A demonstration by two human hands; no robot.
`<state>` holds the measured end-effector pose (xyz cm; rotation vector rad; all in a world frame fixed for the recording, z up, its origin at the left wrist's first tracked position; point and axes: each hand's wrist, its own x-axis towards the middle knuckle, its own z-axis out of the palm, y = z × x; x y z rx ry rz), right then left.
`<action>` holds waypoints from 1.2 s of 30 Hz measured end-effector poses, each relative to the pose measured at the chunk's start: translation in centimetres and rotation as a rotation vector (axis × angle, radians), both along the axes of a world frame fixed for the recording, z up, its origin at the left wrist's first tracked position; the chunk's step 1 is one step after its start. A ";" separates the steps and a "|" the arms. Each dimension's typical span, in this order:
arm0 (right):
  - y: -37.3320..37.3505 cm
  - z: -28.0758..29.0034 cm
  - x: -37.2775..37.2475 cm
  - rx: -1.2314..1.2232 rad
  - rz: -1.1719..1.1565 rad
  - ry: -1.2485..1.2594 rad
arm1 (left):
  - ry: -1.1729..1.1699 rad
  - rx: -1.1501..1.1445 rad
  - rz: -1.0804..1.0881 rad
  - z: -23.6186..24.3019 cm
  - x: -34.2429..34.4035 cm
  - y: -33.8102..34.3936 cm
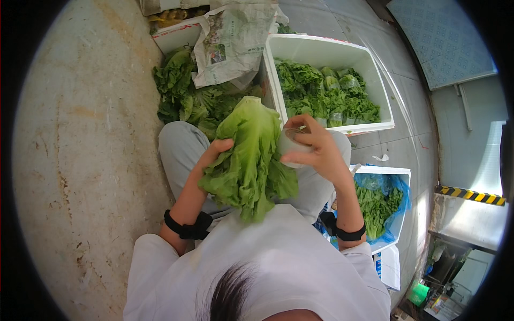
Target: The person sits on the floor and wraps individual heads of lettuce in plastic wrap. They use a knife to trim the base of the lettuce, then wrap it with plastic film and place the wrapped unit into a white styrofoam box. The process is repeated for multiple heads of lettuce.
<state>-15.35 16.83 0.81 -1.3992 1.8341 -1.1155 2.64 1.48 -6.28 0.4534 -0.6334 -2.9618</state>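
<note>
A head of green leaf lettuce point(249, 152) is held over my lap, its pale cut stem end pointing away from me and its leaf tips toward my chest. My left hand point(213, 154) is closed around its left side, the thumb on top and the other fingers hidden beneath the leaves. In my right hand point(323, 151) is a whitish, see-through roll of tape point(292, 148), gripped between thumb and fingers. The roll sits close against the lettuce's right side; whether they touch I cannot tell.
Loose lettuce point(179, 85) lies beyond my left knee, partly under printed paper point(230, 45). A white foam box point(386, 107) of banded lettuce stands ahead to the right. Another foam box point(404, 214), lined with blue plastic, holds greens at my right. A stained wall point(96, 160) rises on the left.
</note>
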 end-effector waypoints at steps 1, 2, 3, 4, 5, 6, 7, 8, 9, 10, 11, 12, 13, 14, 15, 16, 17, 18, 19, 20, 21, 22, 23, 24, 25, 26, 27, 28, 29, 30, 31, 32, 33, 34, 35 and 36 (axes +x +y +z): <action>0.2 -0.2 0.1 0.015 0.007 0.015 | -0.040 -0.028 0.011 0.4 -0.2 -0.2; 0.4 -0.4 0.0 0.030 0.015 0.031 | -0.054 -0.096 -0.010 0.7 -0.5 -0.4; 0.5 -0.7 0.0 0.040 0.002 -0.074 | -0.097 -0.216 -0.030 1.1 -0.8 -0.5; 0.5 -1.2 -0.1 0.051 -0.010 -0.179 | -0.131 -0.331 -0.033 1.3 -1.2 -0.4; 0.6 -1.6 -0.2 0.083 -0.041 -0.282 | -0.152 -0.443 -0.045 1.5 -1.5 -0.4; 0.9 -2.0 -0.3 0.141 -0.068 -0.369 | -0.190 -0.504 -0.056 1.7 -1.9 -0.5; 1.2 -2.4 -0.4 0.221 -0.113 -0.453 | -0.212 -0.604 -0.065 1.7 -2.1 -0.4; 1.6 -2.8 -0.4 0.248 -0.123 -0.548 | -0.241 -0.704 -0.085 1.7 -2.4 -0.4; 1.8 -3.3 -0.4 0.367 -0.135 -0.570 | -0.258 -0.801 -0.086 1.6 -2.5 -0.3; 1.9 -3.9 -0.4 0.432 -0.112 -0.604 | -0.239 -0.858 -0.113 1.3 -2.7 0.0; 2.1 -4.4 -0.5 0.530 -0.116 -0.633 | -0.207 -0.913 -0.121 0.9 -2.9 0.2; 2.4 -4.6 -0.7 0.546 -0.065 -0.674 | -0.176 -0.969 -0.129 0.4 -3.1 0.4; 2.7 -4.8 -0.9 0.594 -0.044 -0.710 | -0.198 -0.981 -0.151 -0.1 -3.2 0.5; 3.0 -5.0 -1.0 0.626 -0.026 -0.755 | -0.219 -0.992 -0.174 -0.7 -3.4 0.6; 3.2 -5.1 -1.0 0.624 -0.028 -0.683 | -0.240 -1.003 -0.197 -1.3 -3.6 0.6; 3.3 -5.2 -0.9 0.608 -0.031 -0.621 | -0.290 -1.042 -0.228 -1.8 -3.7 0.5; 3.5 -5.2 -0.9 0.590 -0.026 -0.558 | -0.313 -1.053 -0.227 -2.3 -3.9 0.4; 3.7 -5.1 -0.8 0.562 -0.022 -0.578 | -0.343 -1.064 -0.241 -2.7 -4.1 0.2; 3.9 -4.9 -0.7 0.532 -0.010 -0.597 | -0.388 -1.077 -0.256 -3.0 -4.2 0.1; 4.1 -4.8 -0.6 0.486 0.017 -0.607 | -0.360 -1.024 -0.284 -3.3 -4.3 0.0; 4.2 -4.6 -0.5 0.480 0.040 -0.599 | -0.349 -0.973 -0.313 -3.4 -4.4 0.0; 4.4 -4.4 -0.5 0.456 0.077 -0.583 | -0.330 -0.920 -0.342 -3.4 -4.4 0.0; 4.5 -4.2 -0.4 0.398 0.131 -0.559 | -0.337 -0.930 -0.350 -3.4 -4.4 0.0; 4.6 -4.1 -0.3 0.441 0.112 -0.546 | -0.338 -0.940 -0.359 -3.4 -4.3 0.1; 4.7 -3.9 -0.3 0.450 0.111 -0.525 | -0.340 -0.948 -0.375 -3.3 -4.2 0.1; 4.7 -3.8 -0.3 0.489 0.094 -0.494 | -0.346 -0.917 -0.366 -3.2 -4.2 0.2; 4.8 -3.7 -0.3 0.447 0.108 -0.533 | -0.355 -0.884 -0.364 -3.1 -4.1 0.2; 4.9 -3.6 -0.3 0.435 0.104 -0.559 | -0.358 -0.850 -0.353 -3.1 -4.1 0.3; 5.0 -3.5 -0.3 0.421 0.100 -0.584 | -0.359 -0.907 -0.359 -3.1 -4.1 0.3; 4.9 -3.4 -0.3 0.426 0.095 -0.593 | -0.356 -0.963 -0.354 -3.2 -4.1 0.4; 4.9 -3.4 -0.2 0.431 0.091 -0.603 | -0.352 -1.018 -0.352 -3.2 -4.2 0.4; 4.8 -3.3 -0.1 0.413 0.095 -0.609 | -0.347 -1.031 -0.335 -3.3 -4.2 0.5; 4.7 -3.2 0.0 0.432 0.084 -0.575 | -0.340 -1.044 -0.321 -3.5 -4.3 0.6; 4.6 -3.1 0.1 0.428 0.079 -0.537 | -0.344 -1.059 -0.312 -3.6 -4.4 0.6; 4.5 -3.0 0.2 0.449 0.066 -0.490 | -0.335 -1.084 -0.301 -3.7 -4.4 0.7; 4.4 -2.8 0.1 0.544 0.117 -0.503 | -0.337 -1.111 -0.294 -3.8 -4.4 0.8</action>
